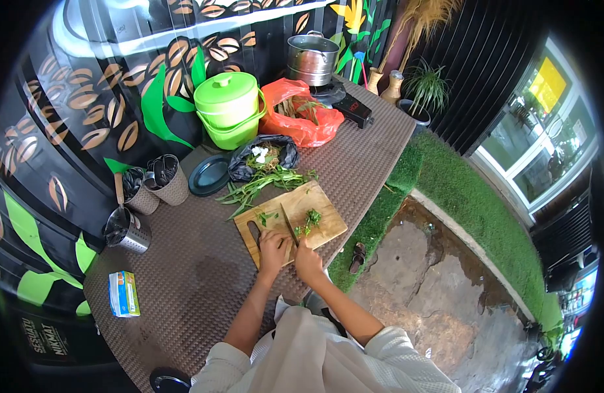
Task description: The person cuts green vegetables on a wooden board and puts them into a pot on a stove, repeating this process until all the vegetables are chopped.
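Note:
A wooden cutting board (328, 226) lies on the brown woven table (197, 275). On it, a knife (288, 223) points away from me, with a small pile of chopped green herbs (310, 219) just right of the blade. My right hand (308, 260) grips the knife's handle at the board's near edge. My left hand (274, 249) rests beside it on the board, fingers curled down; whether it holds anything is hidden. A few herb bits (266, 216) lie left of the blade. Long green leaves (262, 183) lie just beyond the board.
Behind the board are a black bag of herbs (285, 154), a dark plate (209, 175), a green lidded bucket (228, 108), an orange bag (302, 121) and a steel pot (311, 57) on a stove. Utensil holders (151, 187) and a small box (124, 293) sit left. Grass lies to the right.

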{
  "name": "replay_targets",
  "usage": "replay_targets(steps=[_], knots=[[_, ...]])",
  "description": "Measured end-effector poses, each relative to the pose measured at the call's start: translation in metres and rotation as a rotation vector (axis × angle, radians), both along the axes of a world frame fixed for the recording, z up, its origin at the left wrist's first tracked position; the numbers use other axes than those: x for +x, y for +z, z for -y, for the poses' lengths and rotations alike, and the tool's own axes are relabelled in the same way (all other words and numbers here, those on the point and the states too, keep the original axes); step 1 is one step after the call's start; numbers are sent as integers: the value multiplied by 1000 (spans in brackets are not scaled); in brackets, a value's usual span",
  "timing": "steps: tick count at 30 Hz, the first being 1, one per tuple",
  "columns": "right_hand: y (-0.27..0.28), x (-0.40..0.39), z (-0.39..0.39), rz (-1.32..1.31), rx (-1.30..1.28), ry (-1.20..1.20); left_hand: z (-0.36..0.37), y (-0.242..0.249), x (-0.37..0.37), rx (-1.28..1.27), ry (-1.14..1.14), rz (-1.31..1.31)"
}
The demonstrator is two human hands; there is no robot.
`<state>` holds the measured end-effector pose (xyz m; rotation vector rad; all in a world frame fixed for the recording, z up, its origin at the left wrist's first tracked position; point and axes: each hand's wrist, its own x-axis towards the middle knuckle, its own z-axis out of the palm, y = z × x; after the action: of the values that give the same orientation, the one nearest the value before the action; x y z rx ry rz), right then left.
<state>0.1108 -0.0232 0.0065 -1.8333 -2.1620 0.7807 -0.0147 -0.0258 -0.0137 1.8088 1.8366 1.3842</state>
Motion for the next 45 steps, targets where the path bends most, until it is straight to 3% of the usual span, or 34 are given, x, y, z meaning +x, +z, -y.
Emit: replay_targets(steps=[4, 8, 9, 16, 23, 31, 38, 40, 45], knots=[[17, 5, -16, -8, -75, 84, 1, 1, 1, -11, 11, 72], [13, -2, 7, -3, -117, -33, 1, -4, 1, 7, 14, 24], [9, -3, 14, -10, -25, -30, 1, -3, 2, 7, 14, 28], [7, 5, -6, -78, -35, 50, 3, 7, 0, -19, 43, 24], [5, -4, 8, -4, -80, -24, 2, 2, -1, -9, 60, -15], [7, -3, 16, 10, 35, 19, 3, 1, 0, 42, 59, -97], [8, -1, -3, -43, -39, 39, 5, 2, 0, 37, 16, -84], [12, 2, 11, -12, 74, 35, 5, 4, 0, 23, 9, -81], [10, 16, 12, 10, -32, 1, 8, 9, 0, 0, -28, -105]])
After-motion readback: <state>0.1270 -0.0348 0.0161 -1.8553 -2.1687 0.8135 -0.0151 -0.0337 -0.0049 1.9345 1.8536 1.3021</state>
